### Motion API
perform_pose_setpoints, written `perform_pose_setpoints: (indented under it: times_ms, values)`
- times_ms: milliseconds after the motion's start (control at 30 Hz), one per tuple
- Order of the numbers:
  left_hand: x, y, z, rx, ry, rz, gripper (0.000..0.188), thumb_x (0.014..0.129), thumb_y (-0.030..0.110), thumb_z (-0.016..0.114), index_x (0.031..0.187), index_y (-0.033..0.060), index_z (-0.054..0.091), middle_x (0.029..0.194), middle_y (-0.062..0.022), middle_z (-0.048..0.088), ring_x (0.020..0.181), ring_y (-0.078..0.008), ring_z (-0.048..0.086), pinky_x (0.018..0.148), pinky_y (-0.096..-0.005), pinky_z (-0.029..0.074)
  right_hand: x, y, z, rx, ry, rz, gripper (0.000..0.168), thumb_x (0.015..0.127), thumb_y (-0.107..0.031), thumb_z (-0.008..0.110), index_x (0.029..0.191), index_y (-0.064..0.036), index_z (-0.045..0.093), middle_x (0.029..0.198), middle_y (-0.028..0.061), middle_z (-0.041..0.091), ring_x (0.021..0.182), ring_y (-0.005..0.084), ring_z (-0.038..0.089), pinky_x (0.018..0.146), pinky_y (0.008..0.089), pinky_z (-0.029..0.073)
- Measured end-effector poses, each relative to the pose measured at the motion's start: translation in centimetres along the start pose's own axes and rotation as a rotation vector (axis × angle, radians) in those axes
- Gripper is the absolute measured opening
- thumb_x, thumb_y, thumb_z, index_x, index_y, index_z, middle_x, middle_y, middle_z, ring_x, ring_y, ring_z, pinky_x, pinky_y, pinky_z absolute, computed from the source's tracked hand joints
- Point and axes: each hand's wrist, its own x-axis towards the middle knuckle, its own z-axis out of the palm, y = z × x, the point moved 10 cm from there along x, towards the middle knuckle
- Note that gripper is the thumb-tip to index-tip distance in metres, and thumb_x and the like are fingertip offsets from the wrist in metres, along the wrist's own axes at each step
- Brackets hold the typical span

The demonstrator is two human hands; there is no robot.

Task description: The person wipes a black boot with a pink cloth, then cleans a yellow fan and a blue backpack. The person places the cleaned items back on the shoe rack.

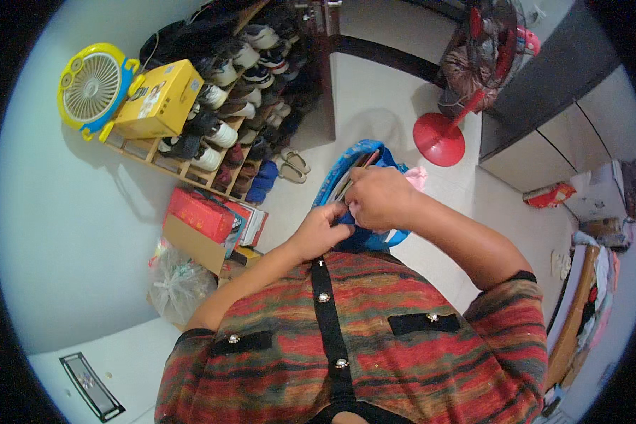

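A blue patterned bag [330, 178] is open in front of my torso, with thin flat items like books or papers [368, 160] upright inside it. My left hand [322, 229] is at the near left edge of the bag, thumb and fingers bent at its rim; what lies between them is hidden. My right hand [380, 197] is over the bag's opening, fingers curled down around a bit of pale pink material. More pink cloth [416, 177] shows beyond the right wrist, at the bag's right side.
To the left stands a wooden shoe rack [183, 168] with many shoes, a yellow box [156, 100] and a yellow-blue fan [91, 87]. Red boxes [201, 214] and a filled plastic bag [177, 286] are nearer. A red-based standing fan [439, 139], cabinets [556, 140] and slippers [293, 167] are ahead and right.
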Motion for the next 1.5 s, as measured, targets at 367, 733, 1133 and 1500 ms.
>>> perform_pose_setpoints:
  times_ms: [367,733,1133,1500]
  values:
    - [0.2,3.2,1.1,0.117,-0.013,0.142,0.013,0.083,0.012,0.062,0.08,-0.001,0.06,0.069,0.0032,0.05,0.065,-0.0047,0.043,0.058,-0.0238,0.038,-4.2,8.0,-1.2,0.82,-0.127,0.01,0.035,0.058,-0.008,0.061,0.092,-0.005,0.069,0.089,0.0116,0.059,0.086,0.0243,0.056,0.074,0.0331,0.047]
    - [-0.8,3.0,2.8,0.34,-0.053,0.253,0.019,0.079,0.01,0.062,0.069,-0.0022,0.051,0.059,-0.0066,0.045,0.054,-0.0104,0.04,0.05,-0.0289,0.034,-6.2,9.2,13.0,0.226,-0.234,0.022,0.024,0.066,-0.016,0.065,0.089,-0.014,0.07,0.084,0.0093,0.064,0.078,0.0286,0.062,0.062,0.0398,0.049]
    - [-2.0,2.7,2.5,0.315,-0.099,0.243,0.014,0.079,0.009,0.063,0.076,-0.0034,0.058,0.066,-0.007,0.054,0.06,-0.0115,0.05,0.056,-0.0279,0.04,-7.4,5.2,5.3,0.081,0.193,-0.301,0.016,0.067,-0.017,0.063,0.081,-0.015,0.067,0.088,0.0067,0.055,0.086,0.027,0.053,0.068,0.0395,0.046]
    - [-1.4,2.2,-7.8,-0.548,0.358,0.134,0.02,0.08,0.005,0.058,0.1,0.0003,0.057,0.097,-0.0099,0.064,0.088,-0.0205,0.061,0.084,-0.0359,0.049,-17.7,23.2,14.5,0.891,0.443,0.545,0.035,0.062,0.0,0.06,0.095,-0.006,0.069,0.09,0.0103,0.056,0.085,0.0251,0.057,0.078,0.0354,0.048]
